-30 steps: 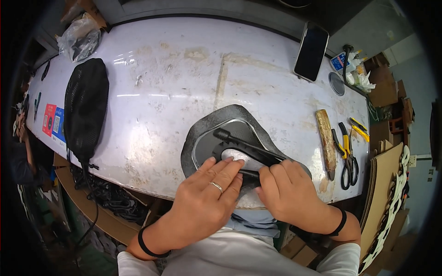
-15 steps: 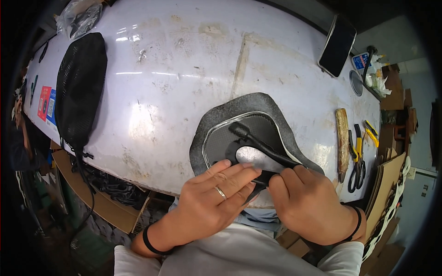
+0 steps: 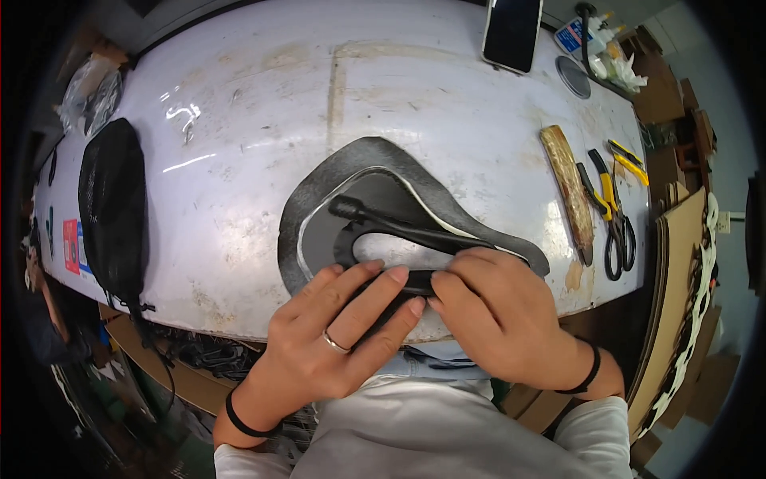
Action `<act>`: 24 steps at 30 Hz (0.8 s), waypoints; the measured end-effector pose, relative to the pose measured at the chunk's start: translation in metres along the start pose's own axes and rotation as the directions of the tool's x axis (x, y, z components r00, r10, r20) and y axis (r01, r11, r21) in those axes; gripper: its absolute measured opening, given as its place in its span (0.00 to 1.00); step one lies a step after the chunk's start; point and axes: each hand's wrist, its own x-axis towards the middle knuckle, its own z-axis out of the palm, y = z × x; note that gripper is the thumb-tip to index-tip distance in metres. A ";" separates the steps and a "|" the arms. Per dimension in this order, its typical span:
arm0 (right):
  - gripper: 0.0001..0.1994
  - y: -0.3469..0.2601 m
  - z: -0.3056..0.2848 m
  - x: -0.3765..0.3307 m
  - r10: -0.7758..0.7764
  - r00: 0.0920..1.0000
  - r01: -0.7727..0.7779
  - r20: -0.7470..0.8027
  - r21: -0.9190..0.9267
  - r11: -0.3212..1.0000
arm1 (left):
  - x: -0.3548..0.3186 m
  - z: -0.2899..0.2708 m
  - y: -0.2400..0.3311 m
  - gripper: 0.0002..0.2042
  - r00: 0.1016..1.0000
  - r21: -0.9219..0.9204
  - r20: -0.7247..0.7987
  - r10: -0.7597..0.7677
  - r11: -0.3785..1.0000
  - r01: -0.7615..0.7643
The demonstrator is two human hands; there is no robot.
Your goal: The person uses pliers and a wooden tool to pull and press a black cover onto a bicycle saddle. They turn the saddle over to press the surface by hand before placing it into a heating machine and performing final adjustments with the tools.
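A black bicycle saddle (image 3: 319, 231), underside up, lies at the table's near edge with a wide dark grey cover margin (image 3: 299, 206) spread around it. A pale line runs along its rim, and a long opening splits its middle. My left hand (image 3: 343, 327) rests over the saddle's near edge, fingers pressed on the black material and thumb tip just below. Close beside it, my right hand (image 3: 503, 319) is closed with its fingertips gripping the same near edge toward the narrow end. What lies under both palms is hidden.
At right lie a worn tan bar (image 3: 569, 191), yellow-and-black pliers (image 3: 602, 188), black-handled scissors (image 3: 621, 243) and a yellow cutter (image 3: 629, 162). A phone (image 3: 512, 33) stands at the back near a round grey disc (image 3: 573, 77). A black mesh bag (image 3: 113, 211) lies at left.
The view has shifted right, and the saddle has turned slightly on the table. My hands have slid a little along its near edge, keeping their hold; more of the middle opening shows.
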 end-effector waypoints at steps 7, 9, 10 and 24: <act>0.19 -0.029 0.005 -0.073 0.311 0.938 -0.301 -0.150 0.087 0.950 | 0.023 -0.016 0.018 0.18 0.962 -0.045 0.228 -0.152 0.985 0.167; 0.21 -0.032 0.008 -0.086 0.393 0.914 -0.389 -0.099 0.058 0.919 | 0.029 -0.019 0.021 0.18 0.938 0.019 0.284 -0.198 0.979 0.201; 0.21 -0.034 0.009 -0.087 0.407 0.908 -0.403 -0.100 0.059 0.913 | 0.031 -0.019 0.023 0.18 0.937 0.012 0.294 -0.188 0.981 0.193; 0.26 -0.037 0.016 -0.078 0.501 0.861 -0.479 -0.086 0.194 0.856 | 0.032 -0.014 0.034 0.18 0.889 0.071 0.340 -0.305 0.952 0.299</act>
